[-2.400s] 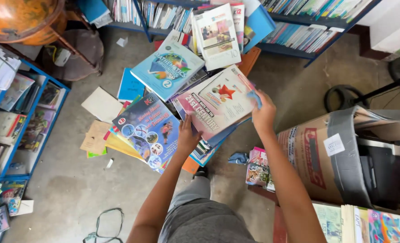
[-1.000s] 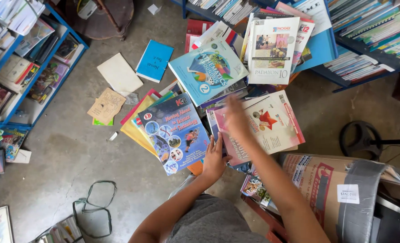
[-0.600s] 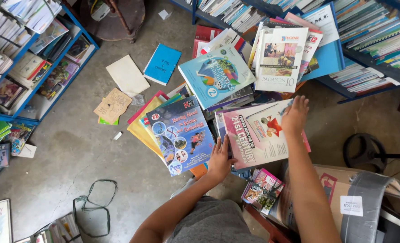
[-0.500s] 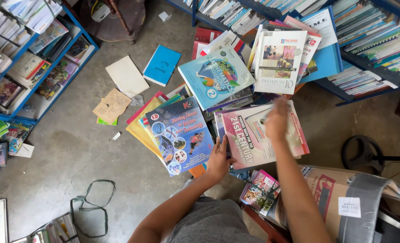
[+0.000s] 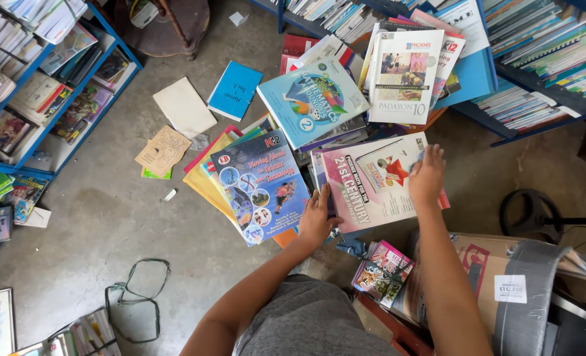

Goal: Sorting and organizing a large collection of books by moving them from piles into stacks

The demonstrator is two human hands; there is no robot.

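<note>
A pink and white book with a red star on its cover lies on top of a pile on the floor. My left hand grips its near left edge. My right hand rests flat on its right side, fingers spread. Left of it lies a blue book with round pictures over yellow and red books. Behind stand a light blue book with a globe and a white book with a photo.
Blue shelves full of books stand at the left and along the back right. A taped cardboard box is at my right. Loose booklets, papers and a green strap lie on the concrete floor.
My right hand has shifted over the pink book's cover, now lying at its right edge. My left hand stays at the book's left edge. The view has moved slightly.
</note>
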